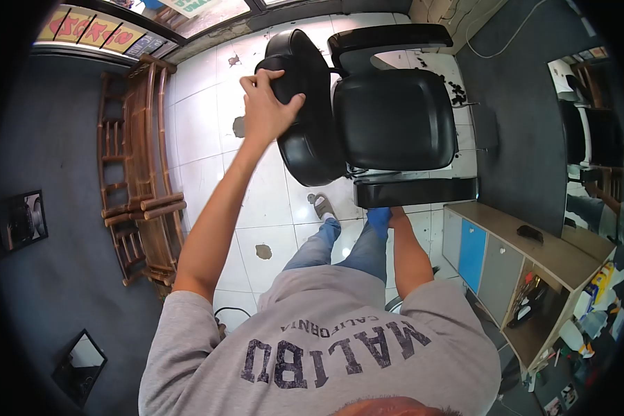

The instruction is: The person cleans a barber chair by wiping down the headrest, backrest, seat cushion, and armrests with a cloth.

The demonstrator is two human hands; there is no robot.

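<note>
Tile floor (197, 132) (white), left hand (267, 114) on chair back (306, 154)

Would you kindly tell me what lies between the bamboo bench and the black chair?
In the head view, white floor tiles with dark patches lie between bench and chair; the left hand touches the chair's backrest, its forearm above the tiles.

A bamboo bench (139, 156) is standing along the dark wall (55, 139) at the left of the frame, and a framed panel (82, 360) is hanging at lower left. A yellow sign (93, 29) with red lettering is showing at upper left. Toward the lower right, a cabinet (492, 220) with a blue door (472, 255) is bearing a small dark object (530, 234), while a mirror (589, 149) is reflecting at the right edge
</note>
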